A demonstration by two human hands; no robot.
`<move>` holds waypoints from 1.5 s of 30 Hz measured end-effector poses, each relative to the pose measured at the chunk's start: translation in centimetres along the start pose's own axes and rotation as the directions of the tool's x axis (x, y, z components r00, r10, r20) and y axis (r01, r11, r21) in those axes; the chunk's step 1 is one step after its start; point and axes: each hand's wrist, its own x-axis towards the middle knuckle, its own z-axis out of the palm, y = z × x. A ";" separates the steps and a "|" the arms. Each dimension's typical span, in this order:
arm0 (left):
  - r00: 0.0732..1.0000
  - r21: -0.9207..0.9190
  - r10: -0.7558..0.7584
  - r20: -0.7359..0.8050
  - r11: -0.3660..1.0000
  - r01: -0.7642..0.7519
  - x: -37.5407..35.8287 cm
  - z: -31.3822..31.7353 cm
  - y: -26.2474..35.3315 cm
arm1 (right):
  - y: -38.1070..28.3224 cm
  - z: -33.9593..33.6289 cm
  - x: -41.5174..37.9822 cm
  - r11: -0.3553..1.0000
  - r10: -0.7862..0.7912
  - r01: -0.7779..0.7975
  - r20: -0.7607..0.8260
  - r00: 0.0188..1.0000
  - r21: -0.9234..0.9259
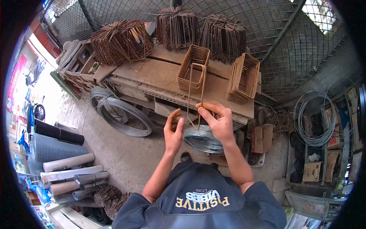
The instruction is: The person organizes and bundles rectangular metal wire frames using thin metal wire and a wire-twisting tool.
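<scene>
Rusty steel wire bent into a long rectangular stirrup (195,95) stands upright between my hands, its closed top level with the stacked stirrups (193,68) on the tabletop (152,76). From the head view, my right hand (216,121) pinches the lower end of one leg between thumb and fingertips, grip pressed tight on the rod. My left hand (173,131) sits just beside the other leg, fingers half-spread and curled toward it, touching or nearly so; I cannot tell which. Below my hands lies a coil of binding wire (202,139). I judge the stirrup stiff, light, and rough with rust, not slippery; holding it low near the open ends gives the best control. More bundles (122,42) crowd the far edge.
</scene>
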 end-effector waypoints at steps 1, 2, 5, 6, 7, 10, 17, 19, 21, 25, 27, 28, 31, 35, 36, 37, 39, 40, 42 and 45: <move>1.000 -0.003 0.000 0.008 1.000 0.000 0.5 -0.2 -0.2 | 0.0 -0.3 0.3 1.000 -0.002 0.002 -0.007 1.000 -0.005; 0.991 -0.034 -0.089 0.099 0.995 0.093 1.0 -0.4 -0.5 | 0.1 -0.7 0.7 1.000 0.003 -0.003 0.006 1.000 -0.015; 0.964 -0.049 -0.178 0.198 0.980 0.191 2.0 -0.3 0.0 | 0.0 -1.1 1.9 0.999 -0.032 0.033 -0.031 0.999 0.030; 0.972 -0.065 -0.143 0.189 0.985 0.157 2.4 -0.3 0.0 | 0.4 -1.4 2.5 0.999 -0.040 0.040 -0.068 0.997 -0.003; 0.978 -0.080 -0.107 0.180 0.989 0.123 2.9 -0.2 0.1 | 0.8 -1.7 3.1 0.998 -0.050 0.046 -0.105 0.993 -0.037; 0.991 -0.084 -0.084 0.107 0.992 0.094 4.9 0.0 1.7 | 2.3 -2.5 5.5 0.989 -0.032 0.011 -0.143 0.989 -0.145; 0.987 0.155 0.132 0.086 0.977 -0.144 11.6 0.8 3.1 | 9.2 -2.1 13.8 0.965 -0.022 -0.030 -0.192 0.981 -0.261; 0.986 0.172 0.148 0.070 0.972 -0.158 13.1 1.1 3.3 | 10.2 -1.5 15.3 0.969 0.006 -0.056 -0.204 0.979 -0.240; 0.992 0.241 0.109 0.056 0.963 -0.120 14.5 1.4 3.3 | 10.2 -1.1 16.0 0.964 -0.012 -0.047 -0.219 0.976 -0.262; 0.990 0.314 0.129 0.049 0.939 -0.138 16.0 1.6 3.1 | 10.0 -0.6 16.7 0.969 0.038 -0.101 -0.268 0.963 -0.227; 0.992 0.323 0.120 0.041 0.938 -0.127 16.3 1.6 3.2 | 10.4 -0.4 16.7 0.975 0.006 -0.074 -0.306 0.952 -0.211; 0.993 0.328 0.111 0.031 0.938 -0.115 16.4 1.6 3.2 | 10.2 -0.4 16.4 0.963 -0.005 -0.077 -0.302 0.953 -0.258; 0.989 0.363 0.146 0.025 0.921 -0.145 16.8 1.4 2.1 | 8.6 -0.3 15.7 0.937 0.004 -0.111 -0.306 0.952 -0.333; 0.991 0.341 0.134 0.031 0.930 -0.136 16.8 1.3 1.6 | 6.3 -0.1 15.2 0.915 0.080 -0.180 -0.275 0.958 -0.362; 0.988 0.353 0.150 0.026 0.924 -0.150 16.8 1.3 1.5 | 6.7 -0.2 15.1 0.915 0.082 -0.182 -0.276 0.958 -0.361; 0.986 0.364 0.168 0.021 0.917 -0.164 16.8 1.3 1.5 | 7.1 -0.3 15.2 0.898 0.072 -0.177 -0.261 0.962 -0.402; 0.983 0.381 0.182 0.027 0.907 -0.178 16.9 1.1 1.4 | 7.3 -0.3 14.9 0.880 0.070 -0.176 -0.245 0.967 -0.442; 0.980 0.397 0.197 0.035 0.897 -0.195 16.9 1.2 1.3 | 7.0 -0.2 14.8 0.888 0.086 -0.184 -0.241 0.967 -0.422; 0.970 0.402 0.241 0.037 0.885 -0.236 16.6 1.4 1.4 | 6.7 -0.2 14.4 0.894 0.109 -0.202 -0.244 0.964 -0.400; 0.955 0.420 0.293 0.035 0.863 -0.280 16.2 1.9 1.7 | 6.7 -0.3 14.3 0.885 0.083 -0.188 -0.252 0.964 -0.425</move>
